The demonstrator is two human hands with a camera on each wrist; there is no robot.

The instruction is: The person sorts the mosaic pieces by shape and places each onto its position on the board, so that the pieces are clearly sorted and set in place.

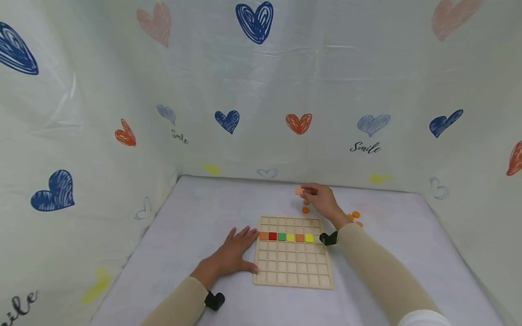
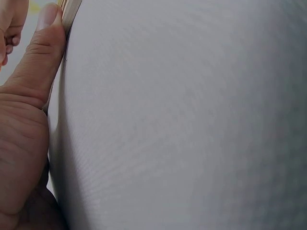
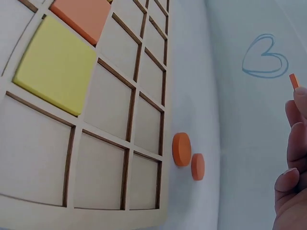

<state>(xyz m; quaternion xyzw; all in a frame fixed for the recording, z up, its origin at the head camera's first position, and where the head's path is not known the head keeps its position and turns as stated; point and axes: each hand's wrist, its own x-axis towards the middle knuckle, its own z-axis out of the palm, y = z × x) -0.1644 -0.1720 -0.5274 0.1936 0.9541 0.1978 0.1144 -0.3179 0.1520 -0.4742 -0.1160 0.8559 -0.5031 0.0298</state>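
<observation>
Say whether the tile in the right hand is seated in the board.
No: the right hand holds the orange tile beyond the far edge of the board.

The head view looks forward and down, from farthest away, over the wooden grid board (image 1: 292,266) to the heart-printed curtain (image 1: 326,81). The left wrist view faces the pale tabletop (image 2: 168,120), very near the left thumb (image 2: 41,60). The right wrist view, turned sideways, looks closely across the board, sharing its yellow tile (image 3: 55,67) with the head view.
</observation>
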